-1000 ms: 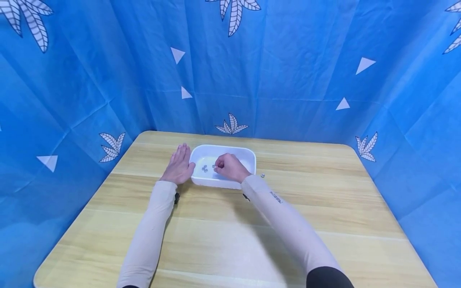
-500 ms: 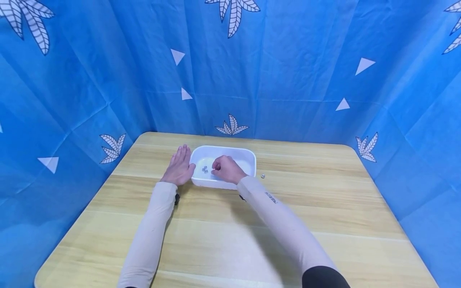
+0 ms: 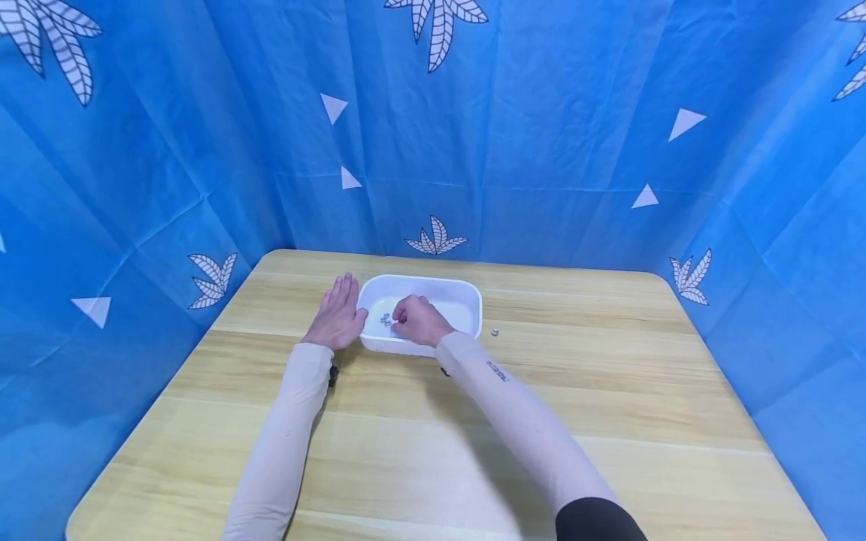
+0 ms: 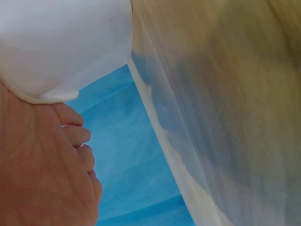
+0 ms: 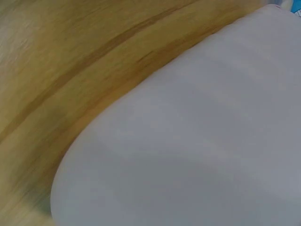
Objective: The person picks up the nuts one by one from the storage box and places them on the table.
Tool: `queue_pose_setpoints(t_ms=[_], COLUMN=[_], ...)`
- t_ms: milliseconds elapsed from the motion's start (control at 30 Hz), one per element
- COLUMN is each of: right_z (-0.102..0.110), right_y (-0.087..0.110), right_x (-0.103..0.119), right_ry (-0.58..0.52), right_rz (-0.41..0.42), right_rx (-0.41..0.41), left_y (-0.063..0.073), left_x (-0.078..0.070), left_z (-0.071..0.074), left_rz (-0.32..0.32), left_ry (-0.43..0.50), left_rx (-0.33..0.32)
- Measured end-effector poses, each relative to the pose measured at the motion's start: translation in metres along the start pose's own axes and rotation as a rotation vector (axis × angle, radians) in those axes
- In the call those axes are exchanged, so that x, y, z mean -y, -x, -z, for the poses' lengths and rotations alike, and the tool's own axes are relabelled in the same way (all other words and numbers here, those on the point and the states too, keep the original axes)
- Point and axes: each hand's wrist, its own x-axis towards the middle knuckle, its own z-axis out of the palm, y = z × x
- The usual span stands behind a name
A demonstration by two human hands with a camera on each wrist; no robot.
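A white rectangular tray (image 3: 463, 306) stands toward the back of the table, with several small silver metal nuts (image 3: 385, 319) clustered in its left half. Flat against its left outer side lies my left hand (image 3: 336, 319), fingers extended and thumb at the rim; the left wrist view shows its palm (image 4: 42, 160) touching the tray wall (image 4: 70, 37). My right hand (image 3: 419, 321) reaches over the tray's near rim, fingers curled and pinching a small nut at the cluster's right edge, mostly hidden by the fingertips. The right wrist view shows only the tray's outer wall (image 5: 188, 141) and table.
One more silver nut (image 3: 495, 331) lies on the wooden table (image 3: 379, 443) just right of the tray. Blue patterned curtains (image 3: 555, 135) hang behind the table and along both sides.
My right hand has moved left inside the tray, closer to the clustered nuts; a nut seen at its fingertips is now covered. The left hand and tray have stayed put.
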Motion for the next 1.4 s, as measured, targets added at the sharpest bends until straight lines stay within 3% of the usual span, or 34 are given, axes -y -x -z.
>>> queue_pose_setpoints(t_ms=[800,1400], right_z=[-0.009,-0.014], right_y=[-0.014,-0.023], right_x=[0.002,0.007], right_ry=[0.032,0.152], right_rz=[-0.019,-0.053], right_rx=[0.020,0.043], left_y=[0.001,0.000], left_x=[0.002,-0.001], left_z=[-0.001,-0.001], left_rz=[0.017,0.001], left_ry=[0.022,0.012], left_rx=[0.001,-0.023])
